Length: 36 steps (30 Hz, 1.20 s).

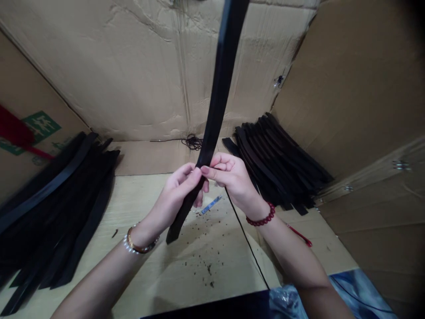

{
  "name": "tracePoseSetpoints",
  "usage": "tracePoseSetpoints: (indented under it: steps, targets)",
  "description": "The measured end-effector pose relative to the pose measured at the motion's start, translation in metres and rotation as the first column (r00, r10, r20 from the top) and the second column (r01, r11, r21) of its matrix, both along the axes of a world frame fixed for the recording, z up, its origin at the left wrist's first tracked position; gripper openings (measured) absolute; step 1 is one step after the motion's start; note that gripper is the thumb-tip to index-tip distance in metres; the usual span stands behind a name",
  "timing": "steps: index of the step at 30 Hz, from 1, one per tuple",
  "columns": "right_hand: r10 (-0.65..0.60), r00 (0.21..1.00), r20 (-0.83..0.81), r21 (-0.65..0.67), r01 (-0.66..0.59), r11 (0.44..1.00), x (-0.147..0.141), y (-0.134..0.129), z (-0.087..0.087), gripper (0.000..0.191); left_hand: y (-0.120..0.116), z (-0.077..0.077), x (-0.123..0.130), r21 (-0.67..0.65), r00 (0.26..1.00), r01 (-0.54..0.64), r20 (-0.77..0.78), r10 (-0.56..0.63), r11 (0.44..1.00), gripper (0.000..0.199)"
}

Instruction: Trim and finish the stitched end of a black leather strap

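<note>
A long black strip (215, 102) stands tilted in front of me, its lower end toward the work surface and its top past the upper edge of the view. My left hand (181, 188) is closed around its lower part, thumb on the near face. Beside it, my right hand (232, 177) pinches with thumb and index finger at the strip's edge. From under that hand a thin black cord (245, 237) runs down to my lap; whether the fingertips grip cord, strip or both is hard to make out.
Black strips (49, 212) are piled at the left, with another stack (279, 164) at the right. A small blue blade-like piece (211, 204), dark crumbs, a red-handled tool (303, 237) and tangled black cord (192, 141) lie on the surface. Cardboard walls (139, 75) enclose it.
</note>
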State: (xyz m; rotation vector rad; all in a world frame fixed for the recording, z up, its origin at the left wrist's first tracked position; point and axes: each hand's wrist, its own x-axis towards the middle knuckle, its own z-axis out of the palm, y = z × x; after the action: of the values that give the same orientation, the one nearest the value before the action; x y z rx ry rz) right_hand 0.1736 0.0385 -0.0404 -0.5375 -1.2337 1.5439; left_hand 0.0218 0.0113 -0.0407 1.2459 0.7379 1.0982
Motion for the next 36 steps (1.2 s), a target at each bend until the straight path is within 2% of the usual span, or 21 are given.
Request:
tracePoseSetpoints:
  steps: [2,5,9,12,14,16,19,22,25,27,32,36]
  targets:
    - [-0.067,0.997,0.025,-0.008,0.068,0.998,0.001,0.002,-0.001,0.034,0.001,0.001,0.0,0.014,0.999,-0.033,-0.024,0.034,0.999,0.028]
    - [-0.096,0.994,0.046,-0.046,0.098,0.994,-0.001,0.009,-0.005,0.033,0.001,0.001,0.001,-0.019,0.998,-0.051,0.045,0.052,0.999,0.03]
    - [0.074,0.997,0.01,-0.087,-0.073,0.993,-0.002,0.016,-0.013,0.032,0.0,0.0,0.001,-0.171,0.991,0.013,0.13,0.009,0.985,0.046]
    - [0.249,0.969,0.014,-0.114,-0.246,0.963,0.0,0.019,-0.018,0.036,0.0,0.0,-0.002,-0.269,0.987,0.13,0.122,-0.1,0.954,0.056]
    - [0.332,0.943,0.018,-0.103,-0.329,0.939,0.003,0.02,-0.021,0.039,-0.001,-0.001,-0.003,-0.282,0.977,0.213,0.092,-0.195,0.935,0.062]
    - [0.363,0.932,0.019,-0.077,-0.36,0.93,0.005,0.019,-0.021,0.041,-0.002,-0.002,-0.004,-0.245,0.969,0.247,0.057,-0.24,0.938,0.067]
    - [0.285,0.958,0.033,-0.077,-0.282,0.956,0.004,0.016,-0.016,0.038,-0.002,-0.004,-0.002,-0.123,0.987,0.16,-0.012,-0.162,0.979,0.068]
    - [0.096,0.994,0.056,-0.097,-0.09,0.991,0.001,0.012,-0.01,0.037,-0.001,0.0,-0.002,-0.036,0.997,0.033,-0.074,-0.035,0.999,0.056]
    - [-0.031,0.998,0.058,-0.087,0.036,0.996,-0.002,0.011,-0.009,0.036,0.002,0.005,-0.004,-0.031,0.997,-0.003,-0.08,0.001,1.0,0.044]
    - [-0.051,0.998,0.04,-0.073,0.054,0.996,-0.003,0.011,-0.011,0.033,0.004,0.005,-0.006,-0.07,0.999,-0.002,-0.034,-0.001,0.998,0.041]
    - [0.071,0.997,-0.029,-0.079,-0.073,0.994,-0.006,0.015,-0.021,0.03,0.005,0.003,-0.012,-0.207,0.986,0.119,0.138,-0.092,0.971,0.047]
    - [0.306,0.951,-0.048,-0.09,-0.309,0.947,-0.003,0.018,-0.027,0.033,0.004,0.005,-0.015,-0.312,0.935,0.347,0.193,-0.298,0.885,0.054]
